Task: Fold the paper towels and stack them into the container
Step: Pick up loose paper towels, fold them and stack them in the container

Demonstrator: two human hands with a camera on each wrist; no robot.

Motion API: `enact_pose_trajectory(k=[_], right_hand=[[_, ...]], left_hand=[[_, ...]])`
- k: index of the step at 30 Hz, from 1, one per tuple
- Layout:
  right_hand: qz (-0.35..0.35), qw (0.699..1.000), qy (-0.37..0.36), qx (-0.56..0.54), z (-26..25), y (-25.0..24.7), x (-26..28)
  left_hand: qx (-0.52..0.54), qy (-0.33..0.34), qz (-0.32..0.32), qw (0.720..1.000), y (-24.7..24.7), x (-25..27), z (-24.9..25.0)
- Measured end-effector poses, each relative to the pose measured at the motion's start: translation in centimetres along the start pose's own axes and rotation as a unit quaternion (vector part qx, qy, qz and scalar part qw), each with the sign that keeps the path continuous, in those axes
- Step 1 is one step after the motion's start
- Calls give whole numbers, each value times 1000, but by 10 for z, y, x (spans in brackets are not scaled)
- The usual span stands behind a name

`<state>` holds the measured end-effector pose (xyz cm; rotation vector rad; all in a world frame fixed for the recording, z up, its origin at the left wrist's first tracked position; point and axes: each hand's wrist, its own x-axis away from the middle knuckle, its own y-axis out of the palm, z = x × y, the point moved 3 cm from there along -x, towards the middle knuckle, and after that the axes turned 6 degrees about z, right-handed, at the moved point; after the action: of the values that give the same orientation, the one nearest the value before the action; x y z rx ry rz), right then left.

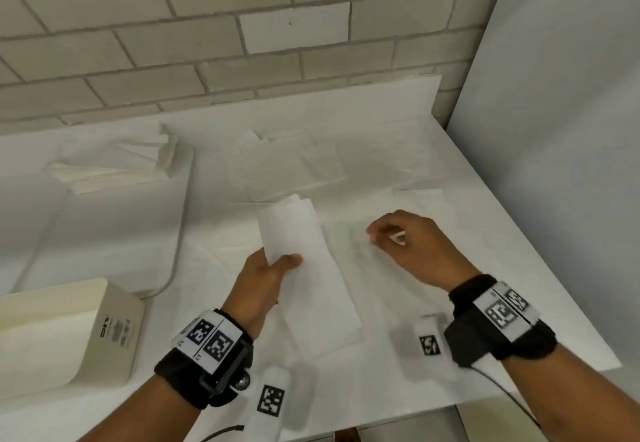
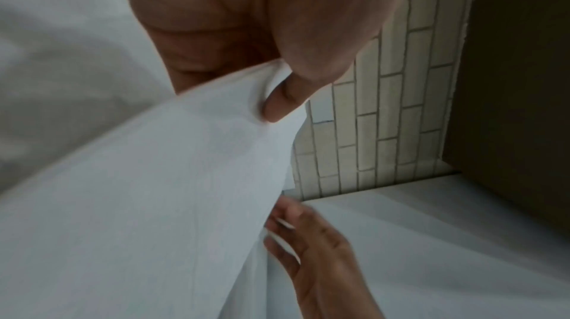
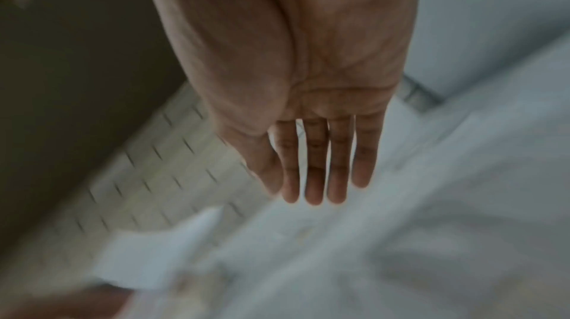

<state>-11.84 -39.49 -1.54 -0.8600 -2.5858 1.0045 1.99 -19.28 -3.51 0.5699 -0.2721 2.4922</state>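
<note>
Left hand (image 1: 263, 279) pinches towel (image 1: 304, 268) by thumb at its edge; right hand (image 1: 412, 244) free, fingers straight. Towel light, limp: grip by corners.

I can read no plain word anywhere. The box (image 1: 69, 330) at left bears dark print on its end face, a logo-like mark and small lines, too blurred to make out. Each wristband (image 1: 211, 337) carries square black-and-white coded tags (machine patterns, not letters); the right one (image 1: 505, 310) likewise. Two white tabs (image 1: 272, 400) on the table (image 1: 485, 233) show one such tag each. Both wrist views show no lettering.
</note>
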Motion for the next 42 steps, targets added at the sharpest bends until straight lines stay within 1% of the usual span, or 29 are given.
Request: enact_pose_trajectory(k=[1, 2, 3, 4, 7, 12, 14, 15, 17, 19, 20, 21, 23, 25, 26, 27, 29, 30, 31, 32, 34, 35, 38, 40, 42], right_hand=[[-33, 993, 26, 109, 17, 2, -7], [-75, 974, 57, 206, 33, 5, -10], [-101, 954, 76, 271, 44, 6, -11], [-111, 943, 78, 304, 49, 7, -12], [-88, 948, 48, 301, 49, 7, -12], [-54, 955, 61, 286, 41, 3, -8], [-37, 962, 61, 264, 31, -1, -3], [-20, 971, 54, 231, 23, -5, -1], [13, 993, 26, 112, 1, -12, 8], [26, 1000, -14, -3, -30, -13, 21], [31, 998, -36, -31, -45, -8, 28], [37, 997, -55, -41, -56, 0, 34], [32, 996, -69, -42, -68, 23, 41], [-10, 997, -55, -44, -73, 46, 42], [-27, 997, -49, -60, -74, 54, 43], [-26, 995, -48, -84, -75, 56, 43], [39, 990, -47, -123, -72, 50, 43], [70, 988, -43, -128, -67, 46, 43], [74, 989, -27, -124, -61, 44, 43], [52, 992, -4, -117, -56, 44, 42], [-16, 991, 25, -133, -49, 48, 42], [-25, 987, 24, -155, -48, 50, 43], [13, 981, -17, -192, -49, 52, 43], [15, 980, -41, -192, -52, 56, 43], [19, 981, -36, -192, -54, 60, 43]], left_hand=[[-15, -3, 7, 1000, -6, -2, -4], [-27, -4, 13, 1000, -11, -3, -7], [-30, -6, 17, 999, -15, -3, -9], [-29, -10, 22, 999, -18, -3, -11], [-28, -15, 24, 999, -23, -3, -16], [-29, -23, 24, 999, -25, -3, -19], [-24, -32, 14, 999, -24, -2, -19], [-21, -37, 4, 999, -22, 0, -20], [-19, -40, -14, 999, -18, 1, -20], [-9, -23, -20, 999, -11, 4, -16], [8, -15, -27, 999, -7, 7, -13], [33, -10, -42, 999, -2, 10, -8], [77, 1, -97, 992, 9, 20, 2], [89, 11, -133, 987, 16, 27, 8], [94, 17, -136, 986, 16, 29, 8], [92, 26, -124, 988, 14, 28, 7], [86, 40, -65, 993, 4, 22, 4], [84, 43, -46, 994, 0, 20, 1], [85, 43, -36, 995, -3, 20, 0], [87, 45, -34, 995, -5, 20, -1], [73, 57, -39, 995, -7, 24, -1], [52, 67, -41, 996, -7, 24, -1], [-16, 76, -62, 995, -6, 26, -5], [-43, 55, -87, 994, -3, 27, -8], [-60, 41, -109, 991, -1, 29, -8]])
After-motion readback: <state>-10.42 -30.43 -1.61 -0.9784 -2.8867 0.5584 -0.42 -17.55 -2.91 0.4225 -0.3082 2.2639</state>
